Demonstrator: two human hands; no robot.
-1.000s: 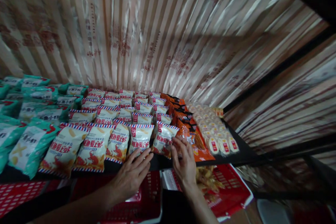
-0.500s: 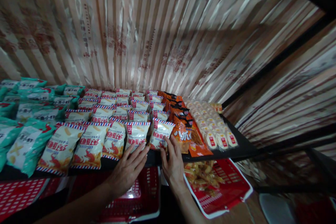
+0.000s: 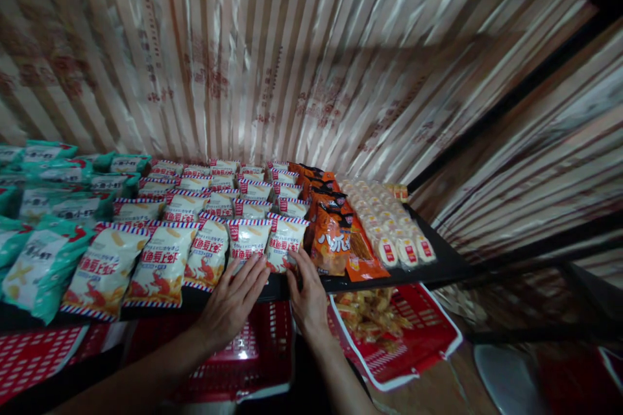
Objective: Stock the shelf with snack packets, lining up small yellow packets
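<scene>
My left hand [image 3: 234, 301] lies with its fingers stretched out against the lower front of a white snack bag [image 3: 249, 237] with red lettering and a striped edge. Beside it, my right hand [image 3: 309, 292] touches the lower right side of the neighbouring snack bag [image 3: 285, 238], its thumb apart from its fingers. Those two bags stand side by side at the shelf's front, their edges meeting. More of the same kind stand in rows behind and to the left.
Green snack bags [image 3: 43, 266] fill the left of the black shelf [image 3: 292, 285]. To the right are orange packets [image 3: 331, 240] and small round wrapped snacks [image 3: 389, 227]. Below are red baskets [image 3: 428, 324], one holding yellowish packets [image 3: 372, 318]. A striped curtain [image 3: 233, 45] hangs behind.
The bag at my right hand has moved left against its neighbour, and the gap between it and the orange packets is wider. The whole view has shifted slightly.
</scene>
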